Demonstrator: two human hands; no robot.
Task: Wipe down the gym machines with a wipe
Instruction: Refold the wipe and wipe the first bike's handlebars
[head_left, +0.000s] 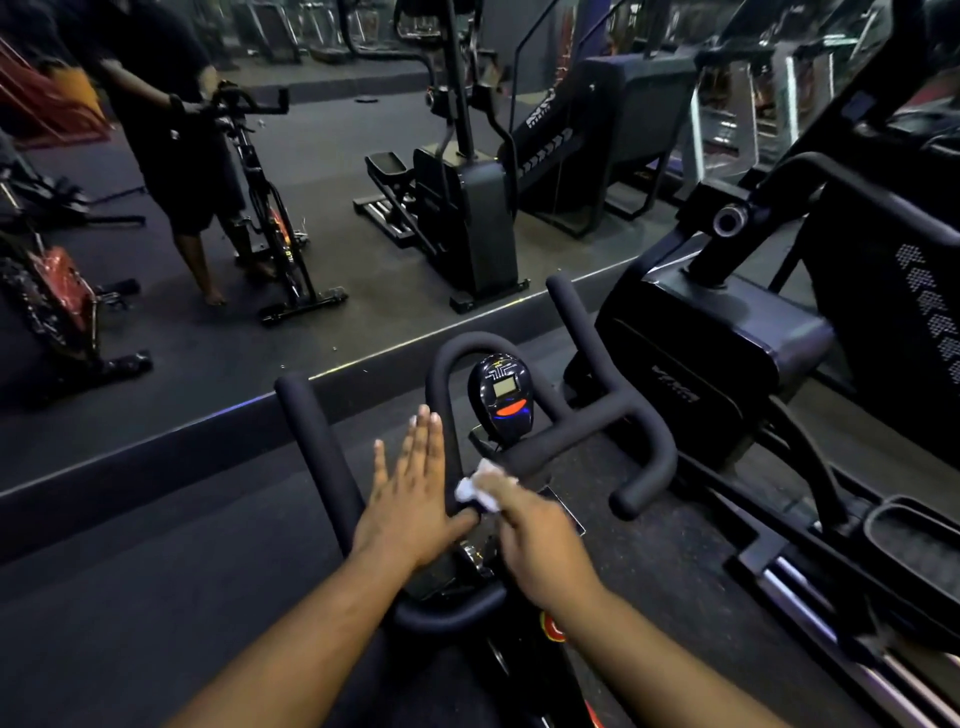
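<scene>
On the spin bike's handlebars (571, 431), right hand (540, 540) pinches a white wipe (480, 491) against the center bar; left hand (410, 499) lies flat beside it, fingers straight and together.

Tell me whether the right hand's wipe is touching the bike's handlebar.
Touching. The head view shows the right hand pressing the white wipe against the black handlebar, with no gap visible between them.

Dim indoor lighting throughout; dark machines and floor are rendered with little detail. A glowing display (503, 399) and a thin glint along the mirror edge (467, 322) are seen. Straight lines are bent toward the edges by wide-angle distortion. The right hand (540, 540) is slightly motion-blurred.
</scene>
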